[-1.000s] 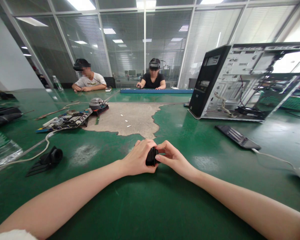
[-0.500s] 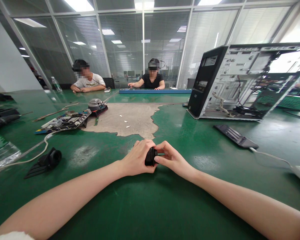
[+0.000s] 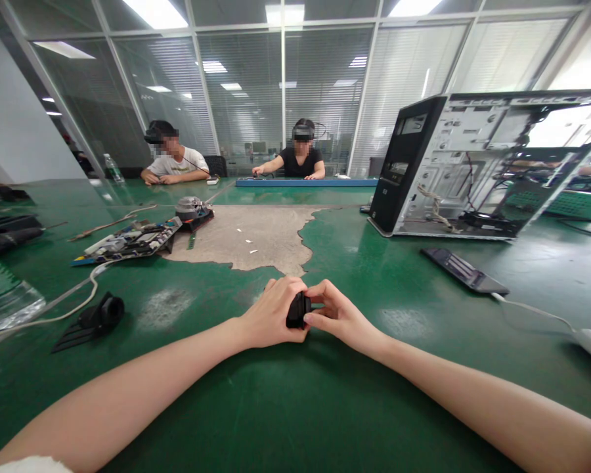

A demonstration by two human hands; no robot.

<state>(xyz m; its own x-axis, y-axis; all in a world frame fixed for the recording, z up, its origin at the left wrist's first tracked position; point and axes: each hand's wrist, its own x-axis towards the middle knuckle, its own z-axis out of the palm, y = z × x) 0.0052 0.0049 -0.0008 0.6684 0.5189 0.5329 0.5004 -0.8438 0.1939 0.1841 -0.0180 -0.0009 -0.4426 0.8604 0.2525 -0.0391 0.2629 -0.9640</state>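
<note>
A small black block-like part [image 3: 295, 310] is held between both hands just above the green tabletop. My left hand [image 3: 273, 312] is closed around its left side, and the palm hides much of it. From the right, the thumb and fingers of my right hand [image 3: 339, 315] pinch its edge. What kind of part it is does not show. To the left of my hands lies a black plastic piece [image 3: 96, 318] with a round opening and flat slats.
An open computer case [image 3: 423, 171] stands at the right, near a dark phone-like device [image 3: 463, 269] on a white cable. A circuit board [image 3: 132, 240] and a water bottle [image 3: 4, 289] are at the left. Two people sit across the table, by a blue bar [image 3: 305, 182].
Both hands keep their grip on the black part, which looks turned slightly. The whole view has shifted a little.
</note>
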